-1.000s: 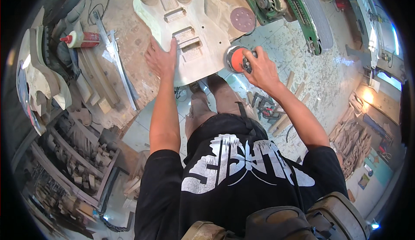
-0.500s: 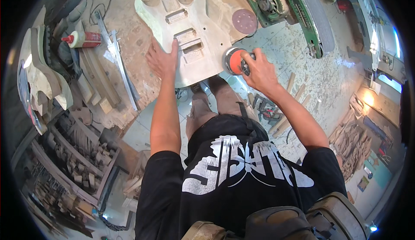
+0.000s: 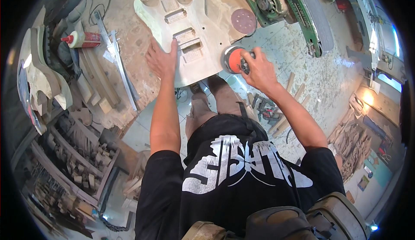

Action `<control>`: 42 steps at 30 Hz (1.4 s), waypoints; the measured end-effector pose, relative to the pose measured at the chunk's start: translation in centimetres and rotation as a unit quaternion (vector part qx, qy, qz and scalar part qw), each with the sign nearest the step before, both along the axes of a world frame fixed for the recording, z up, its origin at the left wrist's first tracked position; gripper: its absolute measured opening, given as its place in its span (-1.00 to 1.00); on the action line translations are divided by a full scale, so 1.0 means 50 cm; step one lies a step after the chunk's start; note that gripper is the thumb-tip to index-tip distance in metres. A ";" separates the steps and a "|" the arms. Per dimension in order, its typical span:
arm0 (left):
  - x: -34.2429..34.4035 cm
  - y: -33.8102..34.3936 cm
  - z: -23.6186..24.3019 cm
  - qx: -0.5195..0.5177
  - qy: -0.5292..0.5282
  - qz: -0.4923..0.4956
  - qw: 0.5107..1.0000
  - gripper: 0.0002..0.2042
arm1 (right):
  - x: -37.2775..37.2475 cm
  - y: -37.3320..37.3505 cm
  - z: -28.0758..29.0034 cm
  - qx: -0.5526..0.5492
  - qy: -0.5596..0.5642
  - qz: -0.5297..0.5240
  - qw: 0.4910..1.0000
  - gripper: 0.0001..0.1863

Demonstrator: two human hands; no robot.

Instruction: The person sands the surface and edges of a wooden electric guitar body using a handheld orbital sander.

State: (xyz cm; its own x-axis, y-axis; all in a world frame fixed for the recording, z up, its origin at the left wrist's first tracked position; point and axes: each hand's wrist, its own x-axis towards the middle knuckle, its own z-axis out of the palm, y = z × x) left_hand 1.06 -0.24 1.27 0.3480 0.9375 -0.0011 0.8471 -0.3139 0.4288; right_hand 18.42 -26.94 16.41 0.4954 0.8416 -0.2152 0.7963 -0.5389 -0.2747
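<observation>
A pale wooden electric guitar body (image 3: 206, 52) with routed pockets lies on the bench, its lower end reaching past the bench edge. My left hand (image 3: 162, 60) grips its left edge, thumb on the top face and fingers along the side. In my right hand (image 3: 261, 71) is an orange and black orbital sander (image 3: 234, 59), the fingers wrapped round its body. The sander is tilted, with its pad against the guitar body's lower right edge. How firmly the pad touches cannot be made out.
A round sanding disc (image 3: 243, 21) lies beyond the sander, near a green belt sanding machine (image 3: 276, 4). Left on the bench are a glue bottle (image 3: 84, 39), metal rulers (image 3: 123, 75) and wood strips (image 3: 98, 82). More guitar bodies (image 3: 41, 69) stand far left. Wood pieces (image 3: 290, 82) are on the floor.
</observation>
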 end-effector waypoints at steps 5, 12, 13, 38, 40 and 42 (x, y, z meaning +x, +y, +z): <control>0.001 0.000 0.006 -0.022 0.004 -0.003 1.000 0.00 | -0.024 0.017 0.005 -0.030 0.019 0.027 0.999 -0.30; 0.002 0.005 0.012 -0.022 0.012 0.003 1.000 -0.01 | 0.039 -0.049 0.005 -0.002 -0.014 -0.038 0.999 -0.30; 0.005 0.004 0.015 -0.025 0.010 0.004 1.000 -0.01 | 0.042 -0.061 0.003 0.017 -0.008 -0.086 0.996 -0.29; -0.004 -0.002 0.008 -0.002 0.001 0.000 1.000 0.00 | 0.043 0.085 0.018 -0.001 0.038 0.027 0.999 -0.32; -0.004 -0.003 0.008 -0.005 0.000 0.002 1.000 0.00 | 0.049 0.079 0.014 -0.013 0.047 0.027 0.998 -0.31; 0.004 -0.005 0.011 -0.008 -0.001 0.004 1.000 0.00 | 0.067 0.049 0.009 -0.015 0.053 -0.003 0.998 -0.30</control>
State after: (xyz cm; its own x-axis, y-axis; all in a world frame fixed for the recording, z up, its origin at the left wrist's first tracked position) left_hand 1.25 -0.47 1.83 0.3412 0.9399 -0.0156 0.8485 -0.3008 0.4354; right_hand 21.76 -24.48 16.87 0.4742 0.8306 -0.2920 0.7600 -0.5536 -0.3406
